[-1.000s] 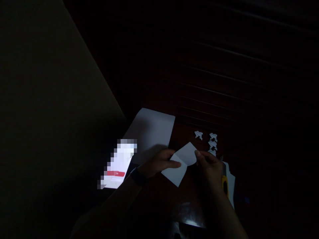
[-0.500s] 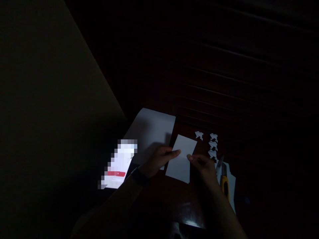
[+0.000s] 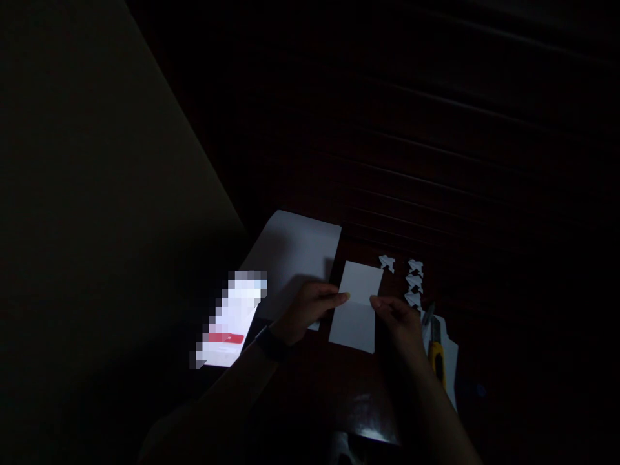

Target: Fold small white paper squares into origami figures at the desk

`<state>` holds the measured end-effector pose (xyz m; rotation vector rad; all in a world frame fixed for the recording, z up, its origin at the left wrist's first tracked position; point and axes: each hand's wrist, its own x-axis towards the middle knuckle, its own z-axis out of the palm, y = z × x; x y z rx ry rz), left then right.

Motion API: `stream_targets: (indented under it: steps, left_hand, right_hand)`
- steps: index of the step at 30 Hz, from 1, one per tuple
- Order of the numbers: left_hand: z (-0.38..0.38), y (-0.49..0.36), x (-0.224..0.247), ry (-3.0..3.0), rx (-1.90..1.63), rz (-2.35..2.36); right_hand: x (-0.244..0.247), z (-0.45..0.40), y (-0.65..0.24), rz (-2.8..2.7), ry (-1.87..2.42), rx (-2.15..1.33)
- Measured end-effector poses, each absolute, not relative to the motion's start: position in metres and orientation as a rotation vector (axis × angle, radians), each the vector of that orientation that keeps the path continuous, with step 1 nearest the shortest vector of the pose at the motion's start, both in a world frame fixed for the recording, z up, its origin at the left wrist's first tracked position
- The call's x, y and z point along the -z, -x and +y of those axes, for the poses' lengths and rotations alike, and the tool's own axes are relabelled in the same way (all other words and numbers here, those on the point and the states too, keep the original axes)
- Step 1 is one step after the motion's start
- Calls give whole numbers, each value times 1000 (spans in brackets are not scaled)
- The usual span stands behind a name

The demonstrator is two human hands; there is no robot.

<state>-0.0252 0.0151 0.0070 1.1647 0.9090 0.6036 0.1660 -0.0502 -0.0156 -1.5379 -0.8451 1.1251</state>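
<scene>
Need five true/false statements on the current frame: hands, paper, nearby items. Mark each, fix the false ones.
1. The left hand and right hand hold opposite long edges of a white paper rectangle. True.
2. That rectangle is folded up into a small figure. False: it is opened out, with a crease across its middle.
3. Three small folded papers lie in a column, with a fourth to their left. True.
4. The yellow-handled cutter is in the right hand. False: it lies on white paper beside the right forearm.
5. A dark band is around the left wrist. True.
</scene>
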Motion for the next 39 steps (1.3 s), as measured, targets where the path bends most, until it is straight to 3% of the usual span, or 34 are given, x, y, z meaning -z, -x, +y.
stream_targets:
  steps: [11, 19, 24, 32, 39]
  left_hand:
    - [15, 29, -9, -1250, -532, 859]
    - [18, 22, -4, -1167, -761, 968]
    - [21, 22, -4, -1044, -803, 979]
    - [17, 22, -9, -1140, -727, 902]
    - [16, 23, -2, -1194, -668, 936]
  right_hand:
    - [2, -52, -159, -743, 1330, -1358]
    - [-1, -52, -162, -816, 1338, -1328]
    - [-10, -52, -163, -1049, 1313, -1200]
    - [-9, -55, -163, -1349, 1282, -1471]
    - [-11, -54, -166, -1398, 1331, -1453]
